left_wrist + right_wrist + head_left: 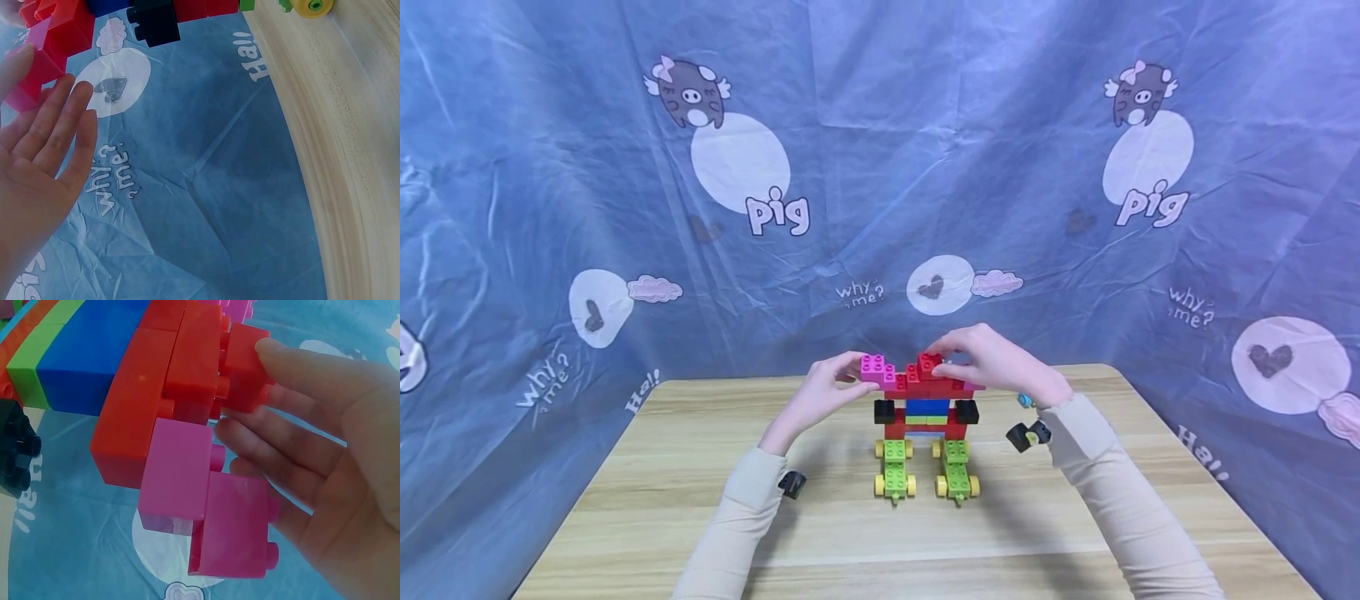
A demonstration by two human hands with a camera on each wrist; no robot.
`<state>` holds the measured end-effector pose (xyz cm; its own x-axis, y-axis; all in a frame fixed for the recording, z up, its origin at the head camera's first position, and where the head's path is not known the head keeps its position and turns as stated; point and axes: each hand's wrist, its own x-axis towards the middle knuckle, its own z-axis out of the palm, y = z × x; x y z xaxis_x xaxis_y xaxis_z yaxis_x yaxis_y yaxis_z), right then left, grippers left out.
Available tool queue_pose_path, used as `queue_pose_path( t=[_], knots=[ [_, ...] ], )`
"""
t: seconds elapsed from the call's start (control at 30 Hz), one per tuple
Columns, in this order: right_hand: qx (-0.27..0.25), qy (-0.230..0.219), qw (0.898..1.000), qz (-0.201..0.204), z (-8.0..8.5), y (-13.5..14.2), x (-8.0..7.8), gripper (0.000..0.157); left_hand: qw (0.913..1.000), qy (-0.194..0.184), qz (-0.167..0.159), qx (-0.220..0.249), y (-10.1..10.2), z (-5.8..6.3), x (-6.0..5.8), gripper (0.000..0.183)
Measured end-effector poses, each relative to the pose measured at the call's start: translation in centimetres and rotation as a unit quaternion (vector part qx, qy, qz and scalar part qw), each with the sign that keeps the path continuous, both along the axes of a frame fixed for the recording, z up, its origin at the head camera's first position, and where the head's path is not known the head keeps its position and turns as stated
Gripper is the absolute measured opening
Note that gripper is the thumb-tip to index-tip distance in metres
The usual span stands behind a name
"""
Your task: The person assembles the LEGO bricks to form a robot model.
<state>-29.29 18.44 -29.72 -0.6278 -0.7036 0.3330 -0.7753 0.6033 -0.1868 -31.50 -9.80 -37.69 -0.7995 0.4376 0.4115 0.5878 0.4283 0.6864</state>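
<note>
A figure of toy building blocks stands upright on the table, with a blue block [927,407] in its middle and black blocks [884,412] at both sides. Its feet are two green wheeled bases [895,477] with yellow wheels. At the upper left end, my left hand [823,392] holds a pink block [872,365] between thumb and fingers. My right hand [988,358] pinches a red block [247,369] at the top centre, seated on another red block. Below the right palm, two stepped pink blocks [234,528] form the other end.
The wooden table [700,475] has a blue printed cloth [880,167] hanging behind and at its sides. Black wrist devices [792,484] hang by both cuffs. A small teal object [1026,401] shows near the right wrist.
</note>
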Motion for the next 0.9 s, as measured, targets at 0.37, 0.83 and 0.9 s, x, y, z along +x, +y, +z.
queue_pose_path(
  t=[0.37, 0.83, 0.9],
  knots=[
    [0.006, 0.021, 1.000, 0.008, 0.22, -0.08, 0.08, 0.031, 1.0000, 0.000, 0.001, 0.001, 0.07, 0.12, 0.25, 0.044],
    [0.006, 0.039, 0.999, 0.000, 0.16, -0.34, 0.02, 0.027, 1.0000, 0.006, 0.003, 0.001, 0.18, 0.13, 0.20, 0.042],
    [0.011, 0.035, 0.999, -0.001, 0.24, -0.40, 0.06, 0.026, 1.0000, 0.006, 0.003, 0.000, 0.19, 0.13, 0.22, 0.042]
  ],
)
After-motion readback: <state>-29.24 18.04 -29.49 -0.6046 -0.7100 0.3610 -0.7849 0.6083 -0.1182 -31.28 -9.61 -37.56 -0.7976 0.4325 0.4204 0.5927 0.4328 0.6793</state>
